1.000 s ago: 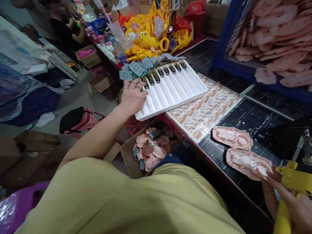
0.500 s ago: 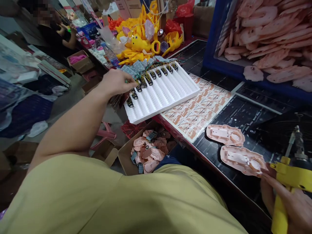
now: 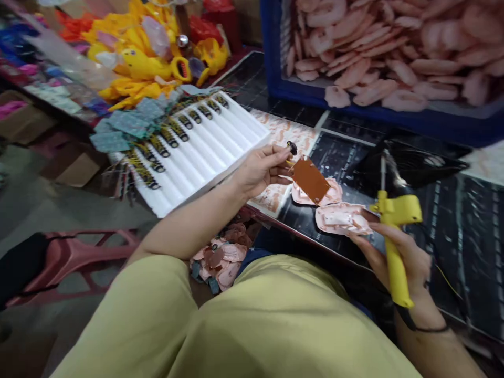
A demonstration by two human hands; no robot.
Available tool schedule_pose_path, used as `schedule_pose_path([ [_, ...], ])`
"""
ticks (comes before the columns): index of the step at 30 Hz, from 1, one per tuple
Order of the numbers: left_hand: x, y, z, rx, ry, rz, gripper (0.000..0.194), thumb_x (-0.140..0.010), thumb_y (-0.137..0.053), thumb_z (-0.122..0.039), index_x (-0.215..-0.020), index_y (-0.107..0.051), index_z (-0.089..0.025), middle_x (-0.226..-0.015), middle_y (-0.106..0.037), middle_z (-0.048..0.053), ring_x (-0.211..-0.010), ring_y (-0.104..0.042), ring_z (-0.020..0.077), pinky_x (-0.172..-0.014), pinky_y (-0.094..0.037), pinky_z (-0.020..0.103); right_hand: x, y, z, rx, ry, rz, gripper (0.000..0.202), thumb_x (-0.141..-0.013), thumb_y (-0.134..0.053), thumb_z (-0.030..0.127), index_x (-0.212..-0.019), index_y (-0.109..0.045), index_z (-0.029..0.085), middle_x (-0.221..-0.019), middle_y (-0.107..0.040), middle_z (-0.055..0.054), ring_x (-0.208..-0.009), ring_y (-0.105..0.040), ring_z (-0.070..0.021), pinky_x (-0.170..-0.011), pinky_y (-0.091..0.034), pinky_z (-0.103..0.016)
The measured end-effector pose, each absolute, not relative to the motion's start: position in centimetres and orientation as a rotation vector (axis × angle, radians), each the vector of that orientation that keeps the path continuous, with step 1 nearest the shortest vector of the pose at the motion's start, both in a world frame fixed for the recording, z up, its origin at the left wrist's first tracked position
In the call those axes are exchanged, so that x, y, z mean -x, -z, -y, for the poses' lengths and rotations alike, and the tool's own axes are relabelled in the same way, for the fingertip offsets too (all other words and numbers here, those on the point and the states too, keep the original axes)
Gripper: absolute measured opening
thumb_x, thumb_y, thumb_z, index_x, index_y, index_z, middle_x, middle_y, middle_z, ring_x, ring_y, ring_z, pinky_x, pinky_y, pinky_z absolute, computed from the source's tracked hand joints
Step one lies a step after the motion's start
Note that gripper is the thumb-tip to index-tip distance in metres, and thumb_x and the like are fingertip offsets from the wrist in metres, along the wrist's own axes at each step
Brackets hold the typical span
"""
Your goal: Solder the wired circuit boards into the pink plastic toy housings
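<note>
Left hand (image 3: 260, 170), forearm extended, pinches a wired, flat rectangular board (image 3: 311, 180); right hand (image 3: 411, 257), fingers curled, grips a yellow pistol-shaped tool (image 3: 398, 210), touching a contoured shell (image 3: 338, 218).

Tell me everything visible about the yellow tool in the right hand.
The yellow tool is gun-shaped, with a smooth, plastic-looking body and a long yellow handle. From its front stand a thin rod and a thicker shiny part, both metal-looking and blurred, drawing close together at their far ends. It slants, handle nearer the camera and metal end pointing away. The right hand holds it at the handle, beside the pink shell. Whether it touches the tabletop cannot be told.
</note>
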State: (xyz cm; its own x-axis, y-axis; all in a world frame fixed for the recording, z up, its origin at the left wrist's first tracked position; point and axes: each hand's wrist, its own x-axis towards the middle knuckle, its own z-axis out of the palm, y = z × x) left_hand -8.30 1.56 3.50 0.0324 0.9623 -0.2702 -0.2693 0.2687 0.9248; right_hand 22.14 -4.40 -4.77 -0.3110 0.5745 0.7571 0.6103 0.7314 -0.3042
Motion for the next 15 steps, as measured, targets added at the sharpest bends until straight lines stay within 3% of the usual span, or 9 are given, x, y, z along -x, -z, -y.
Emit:
schedule_pose_path([
  [4,4.2,-0.8,-0.4,-0.698,-1.070,-0.940,0.046,-0.059,-0.094,-0.042,-0.076,-0.059,-0.017,-0.063,-0.066,-0.004,-0.055,-0.066,0.0120,-0.052,-0.057,0.022,-19.8,4.6,4.8,0.948,-0.282,1.826,0.034,-0.091,-0.072,0.033,-0.122,-0.059,0.026,-0.115,-0.075,-0.010,-0.101,-0.075,-0.0259,-0.084,-0.065,-0.035],
  [7,2.7,0.6,0.6,-0.674,-1.101,-0.951,0.055,-0.051,-0.097,-0.049,-0.075,-0.059,-0.018,-0.064,-0.067,-0.004,-0.054,-0.066,0.0114,-0.054,-0.058,0.023,-18.7,4.7,4.7,0.969,-0.371,1.670,0.034,-0.089,-0.073,0.026,-0.119,-0.059,0.027,-0.115,-0.074,-0.006,-0.096,-0.076,-0.0215,-0.079,-0.065,-0.031],
  [10,2.3,1.4,1.5,-0.787,-1.225,-1.003,0.054,-0.056,-0.093,-0.058,-0.076,-0.063,-0.018,-0.073,-0.073,-0.001,-0.064,-0.070,0.0139,-0.067,-0.062,0.027,-18.5,4.3,4.6,0.951,-0.231,1.622,0.041,-0.083,-0.078,0.013,-0.117,-0.062,0.028,-0.100,-0.075,0.000,-0.082,-0.075,-0.0162,-0.073,-0.063,-0.025],
  [13,2.8,2.0,2.5,-0.970,-1.359,-1.045,0.047,-0.067,-0.089,-0.058,-0.076,-0.067,-0.017,-0.088,-0.078,0.005,-0.086,-0.075,0.0166,-0.085,-0.060,0.028,-19.7,3.9,4.4,0.868,-0.105,1.746,0.052,-0.078,-0.079,0.005,-0.120,-0.062,0.030,-0.098,-0.077,0.002,-0.086,-0.076,-0.0174,-0.079,-0.064,-0.027],
  [15,3.4,2.2,3.2,-1.053,-1.305,-1.083,0.044,-0.072,-0.087,-0.056,-0.077,-0.070,-0.016,-0.091,-0.079,0.006,-0.082,-0.074,0.0153,-0.079,-0.059,0.024,-21.0,4.0,4.3,0.817,-0.011,1.880,0.053,-0.078,-0.077,0.003,-0.122,-0.064,0.031,-0.107,-0.077,-0.001,-0.094,-0.076,-0.0185,-0.084,-0.063,-0.028],
])
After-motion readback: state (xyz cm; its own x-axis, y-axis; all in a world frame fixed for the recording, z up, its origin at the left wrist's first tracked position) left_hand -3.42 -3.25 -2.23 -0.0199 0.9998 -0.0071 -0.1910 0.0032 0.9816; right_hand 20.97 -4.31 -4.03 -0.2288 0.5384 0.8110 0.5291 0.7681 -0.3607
